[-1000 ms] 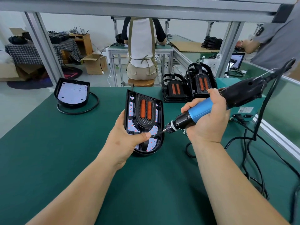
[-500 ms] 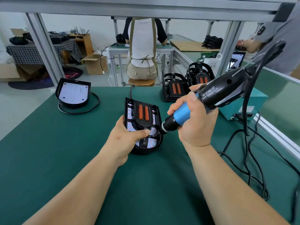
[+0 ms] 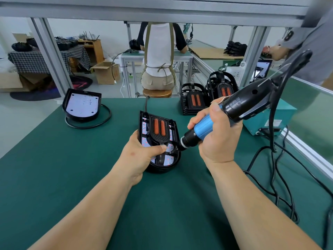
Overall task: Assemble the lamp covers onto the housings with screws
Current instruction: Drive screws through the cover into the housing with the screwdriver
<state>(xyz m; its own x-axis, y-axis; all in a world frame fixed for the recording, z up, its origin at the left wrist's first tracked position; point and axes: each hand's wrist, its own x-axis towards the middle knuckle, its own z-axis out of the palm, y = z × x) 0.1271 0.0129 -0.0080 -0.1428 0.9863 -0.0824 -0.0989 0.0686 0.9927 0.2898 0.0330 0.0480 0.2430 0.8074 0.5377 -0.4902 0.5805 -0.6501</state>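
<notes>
Your left hand [image 3: 142,152] grips the black, rounded plastic lamp housing [image 3: 163,165] from its left side. The thumb curls over the front and presses the black plastic cover with two orange bars [image 3: 159,127] that sits in it. Your other fingers are hidden behind the housing.

The housing is near the middle of the green-matted worktop [image 3: 72,177], a little toward the far edge, with its rounded end nearest you. Its white LED board shows around the cover.

Your right hand [image 3: 218,136] is wrapped tight round the blue grip of the blue-and-black corded electric screwdriver [image 3: 239,105], which slants down from upper right to lower left. Its bit meets the lower right part of the housing, just beside your left thumb. The screw itself is too small to make out.

The screwdriver's black cable [image 3: 273,141] hangs down and trails over the mat near the right edge, in front of a teal metal power box [image 3: 281,114] set against that edge.

At the far edge, right of centre, a stack of black covers with orange bars [image 3: 193,103] stands just beside a second such stack [image 3: 222,91].

Near the far left corner lies a second black lamp housing with a bare white board [image 3: 82,105], and a black cord [image 3: 106,117] is looped round it.

Beyond the far edge a person in a white top and apron [image 3: 158,51] sits on a round wooden stool [image 3: 156,92], back to you.
</notes>
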